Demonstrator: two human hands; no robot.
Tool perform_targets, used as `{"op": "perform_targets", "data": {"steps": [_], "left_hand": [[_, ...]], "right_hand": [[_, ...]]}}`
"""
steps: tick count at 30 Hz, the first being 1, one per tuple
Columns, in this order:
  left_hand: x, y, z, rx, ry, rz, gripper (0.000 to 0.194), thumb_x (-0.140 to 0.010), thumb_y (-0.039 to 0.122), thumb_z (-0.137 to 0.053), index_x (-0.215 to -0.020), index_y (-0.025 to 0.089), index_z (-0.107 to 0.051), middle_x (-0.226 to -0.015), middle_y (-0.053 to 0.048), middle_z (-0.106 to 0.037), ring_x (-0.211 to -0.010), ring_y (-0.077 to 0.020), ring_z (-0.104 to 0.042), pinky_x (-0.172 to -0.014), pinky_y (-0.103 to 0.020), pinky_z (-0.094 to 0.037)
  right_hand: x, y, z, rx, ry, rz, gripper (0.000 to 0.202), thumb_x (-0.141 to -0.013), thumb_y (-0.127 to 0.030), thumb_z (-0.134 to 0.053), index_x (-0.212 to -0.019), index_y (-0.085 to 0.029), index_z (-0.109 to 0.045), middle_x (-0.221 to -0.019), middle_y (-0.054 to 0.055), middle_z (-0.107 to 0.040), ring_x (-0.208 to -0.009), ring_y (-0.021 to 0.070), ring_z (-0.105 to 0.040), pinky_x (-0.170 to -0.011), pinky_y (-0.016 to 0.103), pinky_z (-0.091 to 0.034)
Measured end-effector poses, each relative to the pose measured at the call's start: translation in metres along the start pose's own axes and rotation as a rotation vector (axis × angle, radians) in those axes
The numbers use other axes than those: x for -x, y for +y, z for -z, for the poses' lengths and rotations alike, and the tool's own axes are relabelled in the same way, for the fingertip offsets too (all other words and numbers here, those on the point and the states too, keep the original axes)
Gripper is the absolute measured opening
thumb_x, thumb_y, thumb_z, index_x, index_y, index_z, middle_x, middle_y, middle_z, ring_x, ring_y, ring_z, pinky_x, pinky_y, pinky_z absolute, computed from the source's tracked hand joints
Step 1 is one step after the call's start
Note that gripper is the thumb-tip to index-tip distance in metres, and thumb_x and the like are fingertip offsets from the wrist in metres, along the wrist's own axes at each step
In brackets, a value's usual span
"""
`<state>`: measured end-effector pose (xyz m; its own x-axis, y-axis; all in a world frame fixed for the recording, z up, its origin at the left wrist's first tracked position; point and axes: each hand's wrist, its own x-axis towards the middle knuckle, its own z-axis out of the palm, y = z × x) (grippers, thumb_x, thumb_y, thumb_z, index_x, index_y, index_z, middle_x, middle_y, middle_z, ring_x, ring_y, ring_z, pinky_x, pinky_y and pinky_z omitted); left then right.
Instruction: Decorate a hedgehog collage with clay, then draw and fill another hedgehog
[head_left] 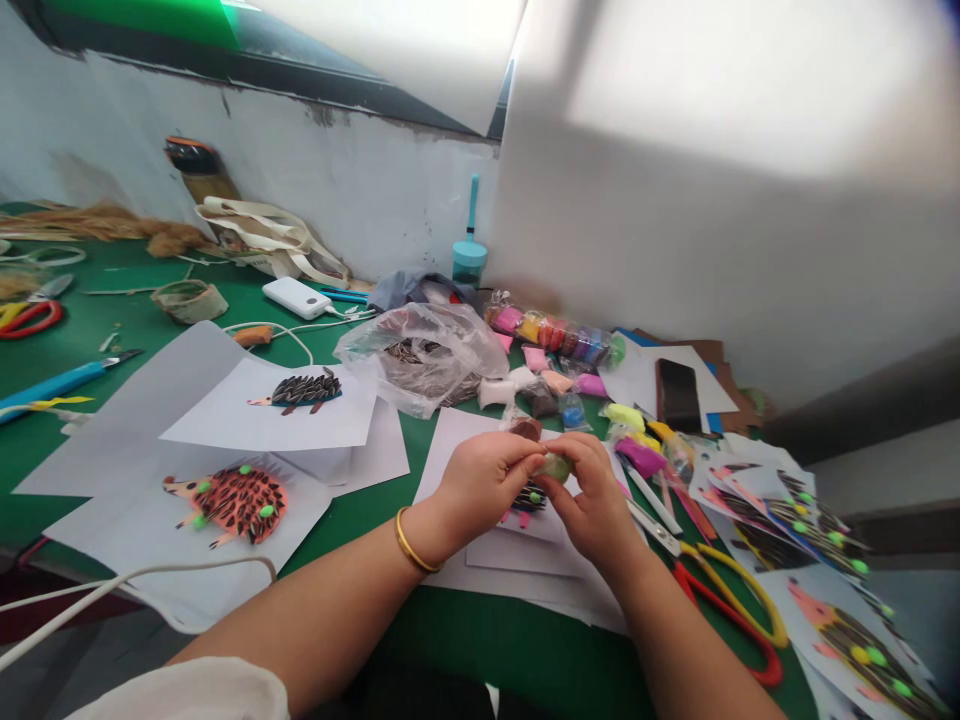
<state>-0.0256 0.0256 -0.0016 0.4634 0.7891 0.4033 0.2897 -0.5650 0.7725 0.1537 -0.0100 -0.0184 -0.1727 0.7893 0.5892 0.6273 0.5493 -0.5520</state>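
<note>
My left hand (491,475) and my right hand (592,495) meet above a sheet of paper. Between the fingers of my right hand is a small yellow-green packet of clay (556,466), partly covered by them. The left thumb and fingertips are pinched together at the packet's edge; what they grip is too small to make out. Below, partly hidden by my hands, a hedgehog picture (534,497) has dark spines, pink feet and a green dot. A brown clay packet (525,428) lies just behind the fingers.
Scissors (731,590) lie right of my right arm, near finished hedgehog pictures (847,630). Clay packets (536,358), a plastic bag of seeds (427,355) and a phone (677,393) are behind. Two hedgehog sheets (247,505) lie left, beside a blue craft knife (60,385) and white cable (150,570).
</note>
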Motion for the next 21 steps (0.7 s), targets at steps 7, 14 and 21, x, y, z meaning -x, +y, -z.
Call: {"op": "perform_targets", "data": {"steps": [7,14,21], "left_hand": [[0.0019,-0.0008,-0.0028,-0.079,-0.029,-0.209,0.036,-0.092,0.025,-0.055,-0.128,0.022,-0.06,-0.113,-0.01,-0.067,-0.113,-0.0239,-0.06,-0.097,-0.04,-0.049],[-0.0004,-0.007,-0.0024,-0.046,0.099,-0.075,0.02,-0.084,0.022,-0.067,-0.104,0.02,-0.065,-0.107,-0.008,-0.07,-0.102,-0.0241,-0.063,-0.093,-0.041,-0.05],[-0.0047,-0.0072,-0.0007,-0.062,0.142,-0.162,0.017,-0.087,0.019,-0.063,-0.102,0.018,-0.071,-0.095,-0.007,-0.065,-0.09,-0.0187,-0.061,-0.083,-0.034,-0.052]], "right_hand": [[0.0023,0.0022,0.0017,0.005,0.038,-0.057,0.049,-0.09,-0.027,-0.061,-0.136,-0.027,-0.044,-0.122,0.011,-0.055,-0.111,0.0263,-0.055,-0.095,0.049,-0.051],[-0.0004,-0.0012,0.0038,0.066,0.001,-0.046,0.062,-0.088,-0.02,-0.06,-0.145,-0.028,-0.038,-0.129,0.01,-0.058,-0.121,0.0262,-0.054,-0.104,0.049,-0.047],[0.0021,-0.0019,0.0021,0.037,0.027,-0.062,0.06,-0.089,-0.019,-0.058,-0.145,-0.027,-0.039,-0.13,0.011,-0.06,-0.121,0.0258,-0.057,-0.104,0.049,-0.048]]}}
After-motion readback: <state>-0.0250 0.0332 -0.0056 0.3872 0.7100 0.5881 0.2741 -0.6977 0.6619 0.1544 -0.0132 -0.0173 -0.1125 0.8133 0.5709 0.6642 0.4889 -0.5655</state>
